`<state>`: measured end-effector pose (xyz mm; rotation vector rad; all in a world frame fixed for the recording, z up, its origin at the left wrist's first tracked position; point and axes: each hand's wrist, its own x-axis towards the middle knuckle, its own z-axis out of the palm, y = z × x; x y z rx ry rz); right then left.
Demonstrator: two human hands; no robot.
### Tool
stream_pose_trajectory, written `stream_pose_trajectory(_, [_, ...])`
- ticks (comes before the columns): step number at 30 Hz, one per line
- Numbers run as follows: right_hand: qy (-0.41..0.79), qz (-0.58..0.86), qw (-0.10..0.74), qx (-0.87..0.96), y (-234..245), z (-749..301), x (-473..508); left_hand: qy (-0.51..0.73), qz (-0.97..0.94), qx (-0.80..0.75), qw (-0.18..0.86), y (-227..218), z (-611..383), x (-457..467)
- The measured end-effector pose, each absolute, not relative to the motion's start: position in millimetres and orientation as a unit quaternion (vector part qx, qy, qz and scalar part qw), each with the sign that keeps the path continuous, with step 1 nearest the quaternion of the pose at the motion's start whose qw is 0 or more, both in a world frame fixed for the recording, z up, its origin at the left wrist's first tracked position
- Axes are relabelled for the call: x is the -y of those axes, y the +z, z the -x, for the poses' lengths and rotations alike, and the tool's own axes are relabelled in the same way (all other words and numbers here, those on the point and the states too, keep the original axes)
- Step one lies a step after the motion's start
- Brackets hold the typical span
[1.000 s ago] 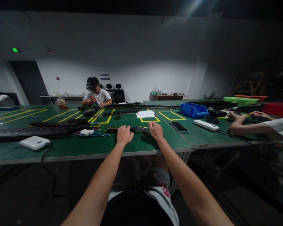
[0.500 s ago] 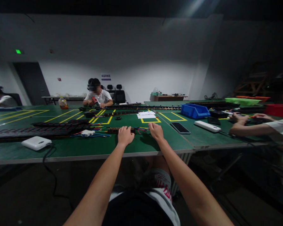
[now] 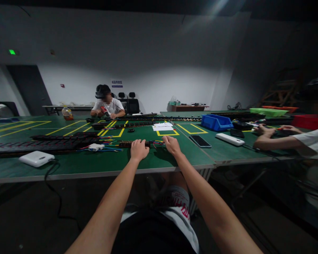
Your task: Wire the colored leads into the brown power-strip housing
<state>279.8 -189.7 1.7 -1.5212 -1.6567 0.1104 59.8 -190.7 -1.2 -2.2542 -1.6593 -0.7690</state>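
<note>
My left hand (image 3: 139,149) lies over a short black strip-shaped part (image 3: 125,144) on the green table, its fingers closed around the part and hiding its middle. Thin coloured wires (image 3: 156,143), red and blue among them, come out of the strip's right end. My right hand (image 3: 171,144) pinches the far ends of these wires; its fingertips cover the exact spot. Left of the strip, a white connector block (image 3: 96,147) rests with blue wires running from it.
Long black strips (image 3: 55,144) and a white power bank (image 3: 37,158) lie to the left. A phone (image 3: 200,141), another white power bank (image 3: 229,139) and a blue bin (image 3: 216,122) are on the right. Co-workers sit across the table (image 3: 172,163) and at right.
The whole view has shifted slightly, so things appear a little further left and up. Both hands keep their hold on the strip and the wires.
</note>
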Motion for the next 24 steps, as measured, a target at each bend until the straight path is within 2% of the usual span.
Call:
stream_pose_trajectory(7, [0.034,0.688,0.42,0.591,1.0,-283.4,190.8,-0.258,0.774,0.565,0.119,0.0,-59.9,190.9])
stream_pose_trajectory(10, [0.049,0.692,0.4,0.599,0.4,-283.0,191.0,-0.26,0.772,0.567,0.123,0.5,-60.5,191.7])
stream_pose_trajectory(16, [0.012,0.67,0.421,0.612,1.0,-283.0,189.9,-0.263,0.77,0.567,0.126,-2.4,-60.3,189.9])
stream_pose_trajectory(24, [0.033,0.668,0.405,0.624,0.7,-281.1,190.6,-0.265,0.773,0.563,0.123,-3.8,-58.8,187.9])
